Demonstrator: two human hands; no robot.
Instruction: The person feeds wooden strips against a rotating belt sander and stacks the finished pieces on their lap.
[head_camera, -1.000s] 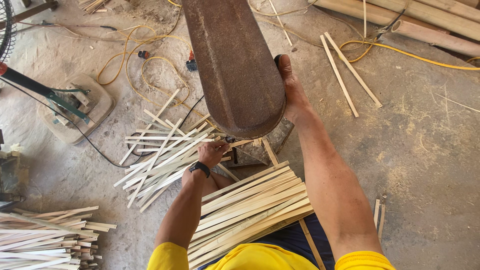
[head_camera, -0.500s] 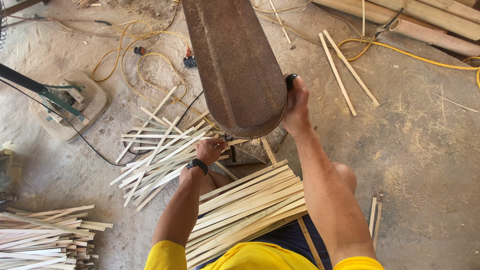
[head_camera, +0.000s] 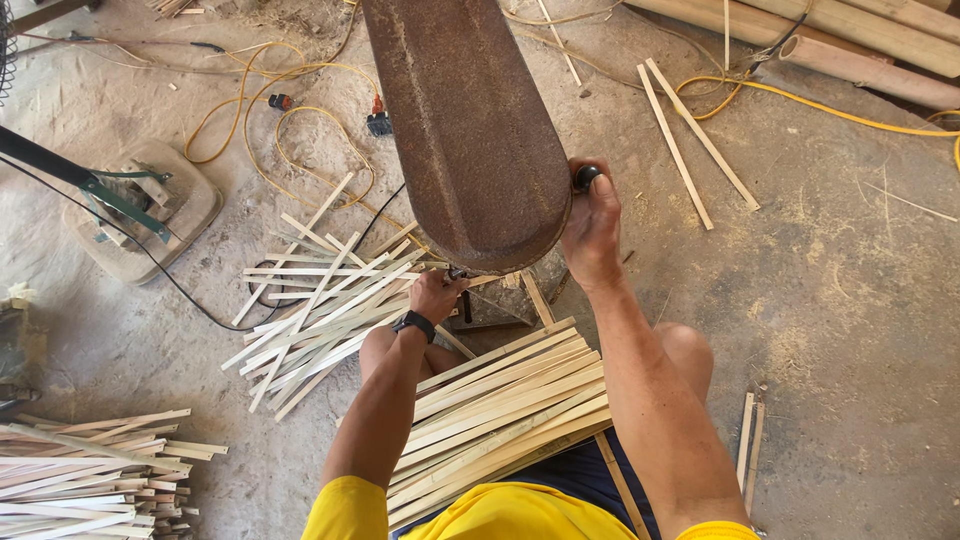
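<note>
Right hand (head_camera: 592, 225) slid down — now gripping knob (head_camera: 586, 177).

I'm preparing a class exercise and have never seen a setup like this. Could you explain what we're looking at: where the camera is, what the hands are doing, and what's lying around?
The camera sits on a person's head and looks down at their own arms and knees. A big rusty metal cover, part of a machine, fills the middle. The right hand grips a small black knob at the cover's edge. The left hand, with a dark wristband, reaches under the cover's lower end; what it touches there is hidden. A stack of pale wooden strips rests across the lap. More strips lie scattered on the dusty floor to the left, and another pile sits at the bottom left corner. Yellow cables and a fan base lie farther back.
</note>
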